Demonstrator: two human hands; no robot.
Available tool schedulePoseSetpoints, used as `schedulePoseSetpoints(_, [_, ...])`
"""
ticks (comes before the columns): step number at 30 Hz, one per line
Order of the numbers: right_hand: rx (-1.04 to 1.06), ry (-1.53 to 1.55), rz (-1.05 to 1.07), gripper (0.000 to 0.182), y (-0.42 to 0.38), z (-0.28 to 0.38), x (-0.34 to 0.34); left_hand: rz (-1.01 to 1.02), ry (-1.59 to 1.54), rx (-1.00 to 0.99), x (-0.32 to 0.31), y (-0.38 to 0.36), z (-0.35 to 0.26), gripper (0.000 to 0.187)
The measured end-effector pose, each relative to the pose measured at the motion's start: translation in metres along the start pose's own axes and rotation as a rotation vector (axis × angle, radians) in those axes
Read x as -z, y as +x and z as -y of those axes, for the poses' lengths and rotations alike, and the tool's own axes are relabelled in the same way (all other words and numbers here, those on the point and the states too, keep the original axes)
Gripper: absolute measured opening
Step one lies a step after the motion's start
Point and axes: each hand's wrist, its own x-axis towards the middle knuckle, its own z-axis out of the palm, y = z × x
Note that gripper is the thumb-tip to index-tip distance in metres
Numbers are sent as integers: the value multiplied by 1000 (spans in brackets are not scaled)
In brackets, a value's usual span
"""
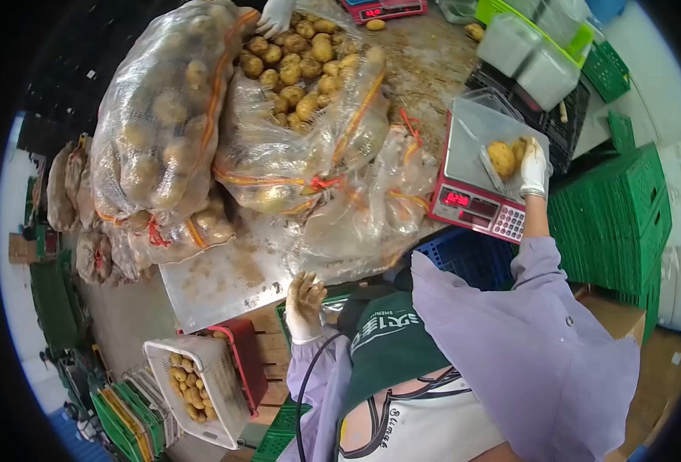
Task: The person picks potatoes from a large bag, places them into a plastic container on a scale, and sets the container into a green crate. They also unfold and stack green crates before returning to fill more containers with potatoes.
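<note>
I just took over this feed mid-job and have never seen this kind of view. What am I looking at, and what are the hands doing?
There is one picture, from a camera worn on a person's head, looking down; its fisheye lens bends the edges. Both hands wear gloves. The right hand reaches to potatoes in a clear tray on a red scale. The left hand rests empty near the metal table's edge. Big clear sacks of potatoes lie on it. Another person's gloved hand shows at the top.
</note>
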Motion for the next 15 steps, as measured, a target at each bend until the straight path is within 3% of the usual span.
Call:
schedulePoseSetpoints(1, [-80, 176, 75, 35, -5, 17, 2, -6, 20, 2, -1, 1, 6, 57])
schedulePoseSetpoints(2, [207, -264, -145, 29, -14, 36, 2, -11, 40, 5, -3, 2, 11, 59])
schedulePoseSetpoints(5, [471, -11, -152, 27, -39, 124, -38, -24, 19, 14, -7, 8, 0, 50])
schedulePoseSetpoints(7, [337, 335, 204, 23, -55, 185, -69, -41, 32, 12, -15, 15, 6, 48])
schedulePoseSetpoints(9, [311, 284, 672, 23, -83, 221, -134, -94, 76, 25, -26, 25, 10, 47])
schedulePoseSetpoints(11, [214, 226, 1038, 35, -98, 241, -164, -171, 220, 0, -41, 45, 7, 44])
schedulePoseSetpoints(13, [556, -9, 760, 48, -120, 249, -178, -211, 361, -86, -49, 66, 2, 43])
schedulePoseSetpoints(15, [740, -117, 730, 58, -125, 253, -191, -285, 567, -219, -51, 96, -1, 45])
